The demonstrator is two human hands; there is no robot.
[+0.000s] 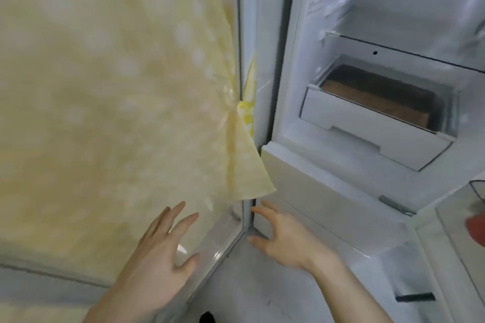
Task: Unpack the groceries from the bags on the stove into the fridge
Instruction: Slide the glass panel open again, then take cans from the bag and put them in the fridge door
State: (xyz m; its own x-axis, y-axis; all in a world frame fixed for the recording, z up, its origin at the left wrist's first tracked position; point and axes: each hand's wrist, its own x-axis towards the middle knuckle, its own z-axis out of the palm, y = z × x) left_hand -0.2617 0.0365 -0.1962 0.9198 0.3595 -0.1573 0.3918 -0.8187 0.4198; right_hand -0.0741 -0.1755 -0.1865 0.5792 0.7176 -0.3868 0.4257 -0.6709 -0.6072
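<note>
— Why are both your hands down there, holding nothing?

— I think I am getting at the lower part of the fridge point(393, 21). My right hand point(286, 238) has its grip spread, fingers a little bent, at the left edge of the cream lower door point(315, 191). My left hand point(160, 257) is flat, fingers straight and spread, near the yellow dotted cloth point(105, 86) that hangs over the open door on the left.

— How does the fridge look?

— White inside, the upper part open. A white drawer point(367, 123) is pulled out a little, with something brown inside.

— And the bags, the stove?

— I cannot see them. Only something red point(476, 228) at the right edge; I cannot tell what.
</note>
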